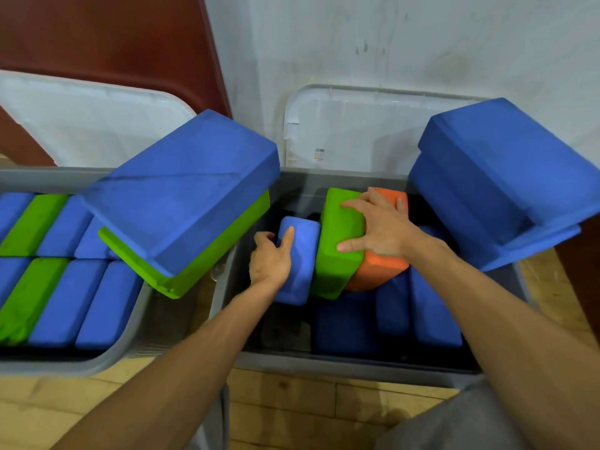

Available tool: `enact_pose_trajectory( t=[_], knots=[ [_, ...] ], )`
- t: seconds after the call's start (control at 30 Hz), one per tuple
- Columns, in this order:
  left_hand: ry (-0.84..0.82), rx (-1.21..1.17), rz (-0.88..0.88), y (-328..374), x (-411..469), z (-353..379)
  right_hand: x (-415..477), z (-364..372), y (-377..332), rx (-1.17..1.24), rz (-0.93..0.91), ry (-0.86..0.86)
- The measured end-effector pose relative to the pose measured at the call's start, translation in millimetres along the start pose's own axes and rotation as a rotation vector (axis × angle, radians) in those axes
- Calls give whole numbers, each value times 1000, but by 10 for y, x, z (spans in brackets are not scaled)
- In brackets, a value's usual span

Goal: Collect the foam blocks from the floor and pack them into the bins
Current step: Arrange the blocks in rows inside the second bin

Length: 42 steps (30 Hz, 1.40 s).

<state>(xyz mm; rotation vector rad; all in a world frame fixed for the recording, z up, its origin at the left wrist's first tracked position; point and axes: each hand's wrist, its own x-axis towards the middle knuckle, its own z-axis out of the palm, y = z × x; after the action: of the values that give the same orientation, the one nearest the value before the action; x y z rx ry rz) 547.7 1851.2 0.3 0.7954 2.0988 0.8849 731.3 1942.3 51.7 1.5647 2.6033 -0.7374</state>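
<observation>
Wood floor (292, 401) ran under two grey bins set against a white wall (389, 43). Our left hand (271, 258) curled round a blue block (300, 264) standing at the left end of the right bin (324, 365), while our right hand (380, 225) lay spread, fingers nearly straight, pressing on the tilted green block (334, 254) just beside it and the orange block (383, 267) touching that. A blue stack (496, 180) sat on that bin's right rim, and the left bin (97, 363) held rows of blue and green.

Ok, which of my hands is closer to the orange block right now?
Right. The right hand rests on the orange block, fingers reaching onto the green block; the left hand grips a blue block beyond the green one, not touching the orange.
</observation>
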Motion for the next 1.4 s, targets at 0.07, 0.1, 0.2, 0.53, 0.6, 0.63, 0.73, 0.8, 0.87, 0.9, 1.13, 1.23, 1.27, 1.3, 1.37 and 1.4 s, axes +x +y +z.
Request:
enact_pose_trajectory(
  t=[0.07,0.1,0.2,0.53,0.6,0.63,0.73,0.8,0.87,0.9,1.13,1.23,1.27,1.3,1.37,1.4],
  knots=[
    [-69,-69,13,-47,44,14,20,5,19,26,16,36],
    [-132,-79,21,-89,60,2,31,4,20,32,21,40],
    [-262,-82,49,-240,98,-61,72,-8,21,47,17,46],
    [-135,-103,-96,-295,420,273,82,-11,130,89,-4,-15],
    [-172,-164,-162,-392,349,274,85,-9,145,91,-4,-32],
    [-203,-184,-217,-427,317,270,96,-6,148,89,-5,-37],
    [-288,-402,-357,-381,275,289,129,2,157,110,-5,-38],
    [-217,-539,-321,-336,325,331,136,6,174,125,-3,-34],
    [-118,-577,-283,-276,362,374,137,12,191,135,-16,-27],
    [-87,-580,-277,-233,375,392,135,13,196,137,-20,-26],
    [-142,-566,-251,-138,455,412,142,32,177,100,-22,-24],
    [-207,-469,-282,-209,448,353,131,38,62,-8,-18,-51],
    [-213,-444,-302,-213,430,329,128,38,27,-50,-17,-54],
    [-213,-427,-328,-217,421,310,129,31,-5,-84,-13,-59],
    [-204,-384,-373,-215,358,261,137,22,-42,-132,14,-88],
    [-184,-342,-378,-229,277,230,141,16,-46,-169,29,-107]
  ],
)
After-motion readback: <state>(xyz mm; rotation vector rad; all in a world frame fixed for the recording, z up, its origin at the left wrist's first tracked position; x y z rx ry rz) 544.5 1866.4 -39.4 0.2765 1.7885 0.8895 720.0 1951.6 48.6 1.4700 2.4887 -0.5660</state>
